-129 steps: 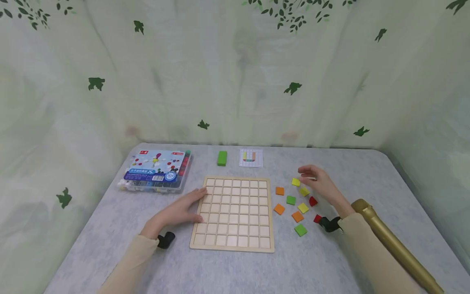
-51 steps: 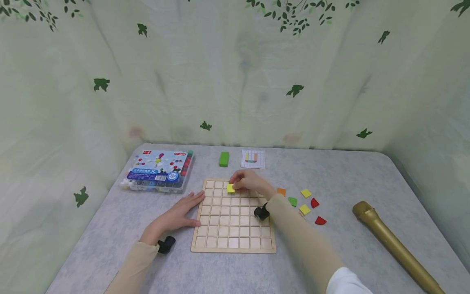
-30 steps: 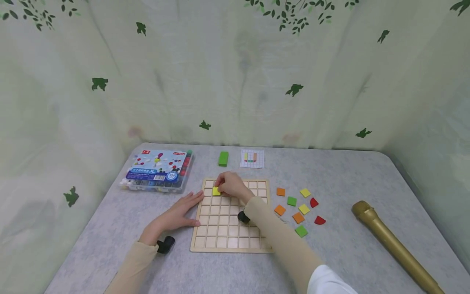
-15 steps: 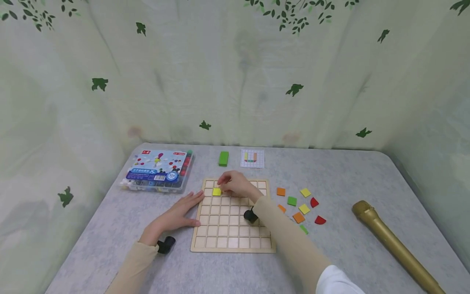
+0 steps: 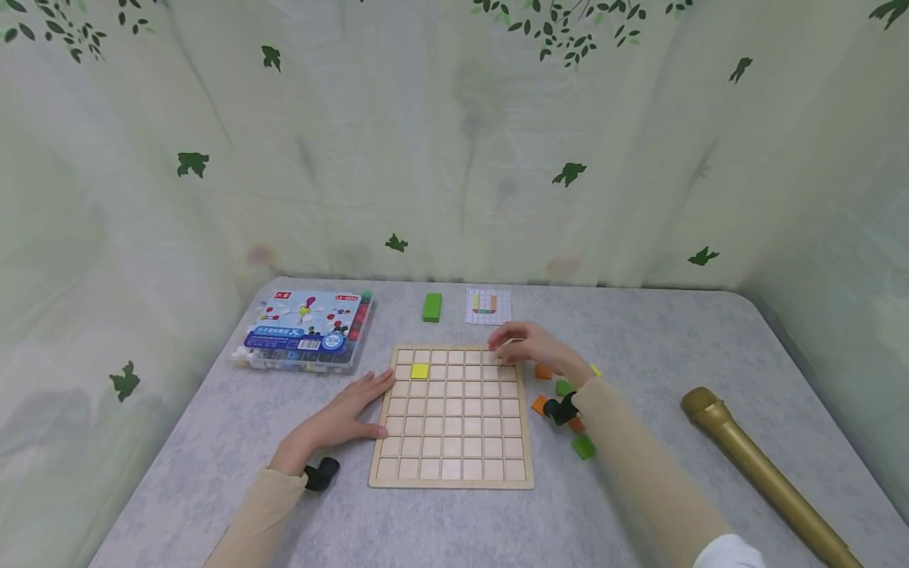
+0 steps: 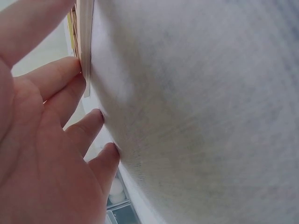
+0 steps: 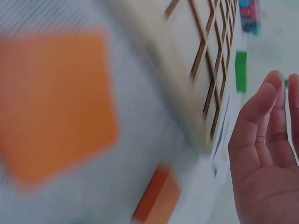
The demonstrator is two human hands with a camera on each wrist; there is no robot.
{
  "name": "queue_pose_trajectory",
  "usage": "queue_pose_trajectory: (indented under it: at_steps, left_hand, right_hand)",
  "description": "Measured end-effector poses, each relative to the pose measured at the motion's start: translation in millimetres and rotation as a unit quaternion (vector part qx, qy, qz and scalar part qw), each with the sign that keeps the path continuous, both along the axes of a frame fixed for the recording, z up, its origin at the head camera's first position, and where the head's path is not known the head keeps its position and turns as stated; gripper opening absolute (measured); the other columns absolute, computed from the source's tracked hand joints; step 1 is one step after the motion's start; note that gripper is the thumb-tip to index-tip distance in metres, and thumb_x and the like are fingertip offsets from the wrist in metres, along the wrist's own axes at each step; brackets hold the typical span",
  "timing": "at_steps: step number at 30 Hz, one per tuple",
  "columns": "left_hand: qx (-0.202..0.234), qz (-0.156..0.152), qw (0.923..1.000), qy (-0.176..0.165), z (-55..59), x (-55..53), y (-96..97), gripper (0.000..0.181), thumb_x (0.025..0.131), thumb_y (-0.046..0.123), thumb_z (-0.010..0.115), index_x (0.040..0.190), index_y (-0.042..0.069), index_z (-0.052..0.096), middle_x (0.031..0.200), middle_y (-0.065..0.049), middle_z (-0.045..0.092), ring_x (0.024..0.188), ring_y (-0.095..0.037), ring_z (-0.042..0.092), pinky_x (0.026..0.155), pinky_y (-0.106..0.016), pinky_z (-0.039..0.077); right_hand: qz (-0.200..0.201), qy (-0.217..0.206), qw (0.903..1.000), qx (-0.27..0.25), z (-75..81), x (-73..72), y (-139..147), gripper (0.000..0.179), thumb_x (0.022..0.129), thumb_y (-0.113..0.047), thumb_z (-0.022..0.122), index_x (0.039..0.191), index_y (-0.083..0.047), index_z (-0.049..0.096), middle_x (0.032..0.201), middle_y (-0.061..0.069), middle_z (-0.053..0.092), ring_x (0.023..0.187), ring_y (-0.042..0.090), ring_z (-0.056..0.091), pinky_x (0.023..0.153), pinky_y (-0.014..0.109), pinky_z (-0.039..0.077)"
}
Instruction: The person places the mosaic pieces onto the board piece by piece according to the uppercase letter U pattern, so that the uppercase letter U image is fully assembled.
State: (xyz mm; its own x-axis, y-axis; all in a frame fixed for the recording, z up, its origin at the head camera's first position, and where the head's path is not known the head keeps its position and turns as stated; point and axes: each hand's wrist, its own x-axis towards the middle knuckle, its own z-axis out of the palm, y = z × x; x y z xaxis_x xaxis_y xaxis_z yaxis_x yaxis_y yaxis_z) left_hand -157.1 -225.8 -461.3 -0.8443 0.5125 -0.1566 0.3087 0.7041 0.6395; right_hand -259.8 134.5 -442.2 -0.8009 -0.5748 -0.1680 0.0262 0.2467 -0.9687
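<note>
A wooden grid board [image 5: 450, 426] lies in the middle of the grey table. One yellow square tile [image 5: 420, 371] sits in a cell of its second row from the back, near the left side. My left hand [image 5: 344, 414] touches the board's left edge with thumb and fingers spread. Over the board's back right corner hovers my right hand [image 5: 533, 347], holding nothing, its fingers loosely bent. Beneath its wrist lie loose orange tiles [image 5: 543, 371] and green tiles [image 5: 583, 446]. My right forearm hides the red pieces and most of the other yellow ones. An orange tile [image 7: 56, 102] looms blurred in the right wrist view.
Behind the board are a green block [image 5: 432, 307] and a small card with a coloured U-shaped pattern [image 5: 488, 306]. A clear plastic box with a printed label [image 5: 305, 327] stands at the back left. On the right lies a gold microphone [image 5: 767, 473].
My right hand carried a yellow tile from the loose pieces onto the board, slid it left and let it go. It has since moved back right. My left hand stays at the board's edge.
</note>
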Motion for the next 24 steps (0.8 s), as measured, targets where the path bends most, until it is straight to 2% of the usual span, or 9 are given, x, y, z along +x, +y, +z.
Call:
queue_pose_trajectory:
  at_steps: [3,10,13,18,24]
  left_hand:
    - [0.001,0.000,1.0000,-0.001,0.8,-0.3,0.8,0.088,0.084,0.035,0.072,0.150,0.001,0.025,0.156,-0.016,0.018,0.142,-0.042,0.004,0.112,-0.060,0.007]
    - [-0.003,-0.001,1.0000,0.001,1.2,-0.6,0.9,0.088,0.084,0.035,0.072,0.151,0.002,0.025,0.157,-0.015,0.018,0.142,-0.042,0.005,0.111,-0.061,0.008]
    - [-0.004,0.001,1.0000,0.001,0.5,-0.5,0.3,0.088,0.084,0.036,0.072,0.151,0.002,0.024,0.157,-0.015,0.018,0.142,-0.042,0.005,0.111,-0.061,0.008]
    - [-0.005,0.002,1.0000,0.001,-1.1,-0.1,-0.3,0.089,0.084,0.036,0.072,0.151,0.003,0.024,0.157,-0.015,0.018,0.142,-0.042,0.005,0.111,-0.062,0.009]
    - [-0.005,0.003,1.0000,0.002,-1.1,0.0,0.1,0.088,0.084,0.035,0.072,0.151,0.002,0.024,0.157,-0.015,0.019,0.142,-0.042,0.005,0.111,-0.062,0.008]
  right_hand:
    - [-0.019,-0.002,0.9998,0.010,-0.4,1.0,28,0.026,0.093,-0.011,0.063,0.113,0.004,0.061,0.116,0.024,0.060,0.099,0.032,0.059,0.085,0.035,0.053]
    - [-0.072,0.010,0.9968,0.033,-3.4,11.9,90,0.030,0.093,-0.012,0.062,0.117,0.005,0.057,0.119,0.022,0.059,0.105,0.036,0.056,0.089,0.039,0.050]
    - [-0.095,0.016,0.9941,0.050,-6.8,16.4,110,0.031,0.094,-0.013,0.061,0.118,0.006,0.056,0.119,0.022,0.058,0.102,0.031,0.055,0.086,0.034,0.049]
    - [-0.119,0.025,0.9895,0.079,-9.9,22.4,130,0.028,0.092,-0.008,0.060,0.117,0.006,0.057,0.115,0.019,0.060,0.094,0.022,0.056,0.079,0.030,0.049]
    - [-0.127,0.041,0.9824,0.130,-15.6,24.5,135,0.025,0.088,0.002,0.060,0.113,0.004,0.060,0.110,0.015,0.062,0.090,0.025,0.053,0.072,0.030,0.046]
